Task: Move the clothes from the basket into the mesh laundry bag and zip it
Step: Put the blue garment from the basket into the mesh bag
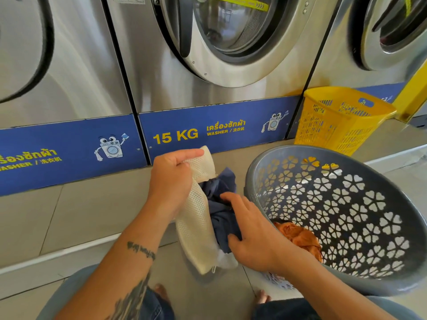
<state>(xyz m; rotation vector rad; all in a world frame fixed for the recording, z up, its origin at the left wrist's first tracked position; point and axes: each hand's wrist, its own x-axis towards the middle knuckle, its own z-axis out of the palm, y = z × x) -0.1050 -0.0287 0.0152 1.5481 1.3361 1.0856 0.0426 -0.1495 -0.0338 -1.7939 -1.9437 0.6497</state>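
My left hand (172,179) grips the top edge of a cream mesh laundry bag (196,229), which hangs down to the floor with its mouth facing right. A navy blue garment (223,211) sticks halfway out of that mouth. My right hand (251,232) presses on the garment, thumb and fingers around its lower fold. A bit of white cloth (227,260) shows at the bag's bottom. The grey basket (346,218) with flower-shaped holes leans tilted toward me on the right. An orange garment (300,237) lies inside it, partly hidden by my right forearm.
A row of steel front-loading washers (219,54) with blue bottom panels stands right behind the bag. A yellow plastic basket (339,118) sits against them at the back right. My knees and bare toes (161,293) are on the beige tiled floor below.
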